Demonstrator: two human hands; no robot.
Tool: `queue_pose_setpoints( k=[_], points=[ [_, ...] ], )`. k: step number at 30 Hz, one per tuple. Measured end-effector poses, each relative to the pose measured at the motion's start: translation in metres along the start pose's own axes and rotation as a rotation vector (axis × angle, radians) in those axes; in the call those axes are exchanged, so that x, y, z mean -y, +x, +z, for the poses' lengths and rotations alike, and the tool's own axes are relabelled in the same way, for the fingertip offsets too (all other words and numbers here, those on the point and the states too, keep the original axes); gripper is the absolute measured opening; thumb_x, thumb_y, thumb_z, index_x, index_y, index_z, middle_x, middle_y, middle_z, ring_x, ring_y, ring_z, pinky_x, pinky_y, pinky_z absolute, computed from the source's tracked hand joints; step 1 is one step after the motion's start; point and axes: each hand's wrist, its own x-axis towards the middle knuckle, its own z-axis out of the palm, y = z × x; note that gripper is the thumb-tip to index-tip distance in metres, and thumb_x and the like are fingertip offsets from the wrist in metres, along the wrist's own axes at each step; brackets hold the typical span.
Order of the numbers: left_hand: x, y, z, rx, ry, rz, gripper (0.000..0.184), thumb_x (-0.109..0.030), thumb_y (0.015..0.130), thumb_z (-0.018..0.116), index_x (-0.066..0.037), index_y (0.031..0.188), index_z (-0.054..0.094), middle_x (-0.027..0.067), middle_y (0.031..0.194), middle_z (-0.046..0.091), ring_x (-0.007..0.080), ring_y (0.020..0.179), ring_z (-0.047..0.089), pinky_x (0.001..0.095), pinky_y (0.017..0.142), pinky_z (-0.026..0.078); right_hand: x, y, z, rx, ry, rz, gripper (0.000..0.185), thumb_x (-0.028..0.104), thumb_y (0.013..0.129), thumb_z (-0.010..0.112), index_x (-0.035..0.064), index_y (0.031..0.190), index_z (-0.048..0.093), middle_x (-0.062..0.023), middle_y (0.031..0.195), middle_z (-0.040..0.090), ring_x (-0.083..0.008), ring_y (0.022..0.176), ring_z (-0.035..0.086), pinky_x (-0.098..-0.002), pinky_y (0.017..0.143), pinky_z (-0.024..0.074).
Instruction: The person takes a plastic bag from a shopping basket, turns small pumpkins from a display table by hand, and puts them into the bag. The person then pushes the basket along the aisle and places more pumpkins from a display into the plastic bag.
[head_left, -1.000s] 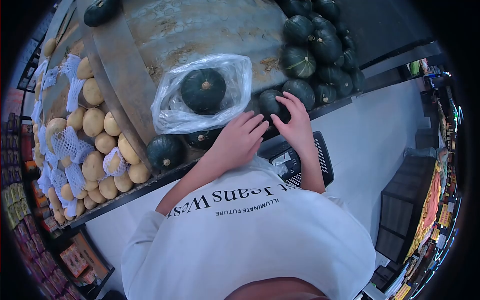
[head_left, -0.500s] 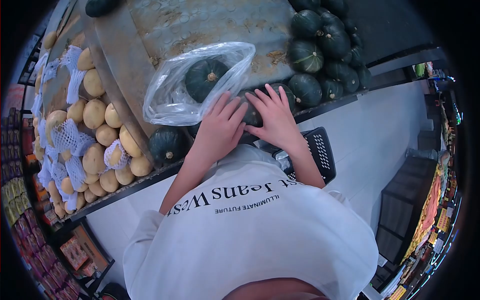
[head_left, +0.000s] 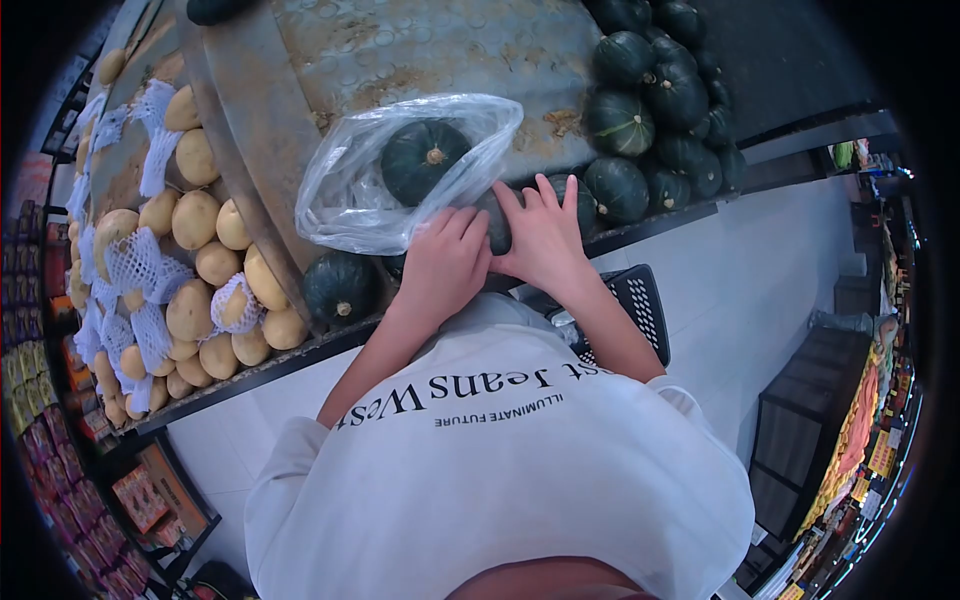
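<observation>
A dark green pumpkin (head_left: 493, 222) lies at the front edge of the stand, mostly hidden between my hands. My left hand (head_left: 447, 260) is closed against its left side, fingers bent by the rim of a clear plastic bag (head_left: 345, 160). Against the right side is my right hand (head_left: 545, 232), its thumb and fingers curved around the pumpkin, some fingertips pointing up. Inside the wide-mouthed bag sits another green pumpkin (head_left: 425, 163), stem upward. Left of my left hand, a third pumpkin (head_left: 341, 288) rests at the stand's edge.
More green pumpkins (head_left: 620, 122) are piled on the right. Across a divider (head_left: 262, 215) on the left lie yellow melons (head_left: 195, 220), some in white foam nets. A black perforated basket (head_left: 640, 305) is below the stand's edge, near my right forearm.
The view has shifted a little, so the stand appears slightly lower and to the right. My left hand has slid down a little and its fingers are more bent. Both hands stay at the pumpkin.
</observation>
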Motion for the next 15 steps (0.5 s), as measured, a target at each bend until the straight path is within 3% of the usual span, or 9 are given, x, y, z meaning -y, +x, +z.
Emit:
queue_pose_setpoints(
  k=[5, 11, 15],
  points=[
    [0.0029, -0.0007, 0.0015, -0.011, 0.007, 0.011, 0.027, -0.012, 0.081, 0.058, 0.004, 0.103, 0.06, 0.016, 0.101, 0.061, 0.0311, 0.095, 0.057, 0.0399, 0.083, 0.046, 0.0013, 0.0045, 0.0072, -0.036, -0.05, -0.006, 0.087, 0.047, 0.056, 0.076, 0.0089, 0.128, 0.047, -0.0209, 0.105, 0.058, -0.04, 0.118, 0.045, -0.0674, 0.103, 0.0114],
    [0.0028, -0.0008, 0.0014, -0.029, -0.011, -0.002, 0.026, -0.016, 0.082, 0.06, 0.003, 0.1, 0.061, 0.0159, 0.1, 0.062, 0.0309, 0.094, 0.058, 0.0396, 0.083, 0.046, 0.0013, 0.009, 0.0083, -0.01, -0.004, -0.044, 0.082, 0.045, 0.056, 0.074, 0.0036, 0.122, 0.048, -0.0205, 0.095, 0.057, -0.0372, 0.101, 0.053, -0.0681, 0.103, 0.0121],
    [0.0003, 0.0002, -0.0026, -0.047, -0.044, -0.008, 0.027, -0.017, 0.083, 0.061, 0.003, 0.1, 0.061, 0.0159, 0.099, 0.063, 0.0313, 0.094, 0.058, 0.0398, 0.083, 0.045, -0.0024, 0.0108, 0.0067, -0.015, 0.016, -0.088, 0.083, 0.045, 0.055, 0.074, 0.0027, 0.122, 0.048, -0.0212, 0.094, 0.056, -0.0371, 0.098, 0.054, -0.0642, 0.103, 0.0176]
  ],
)
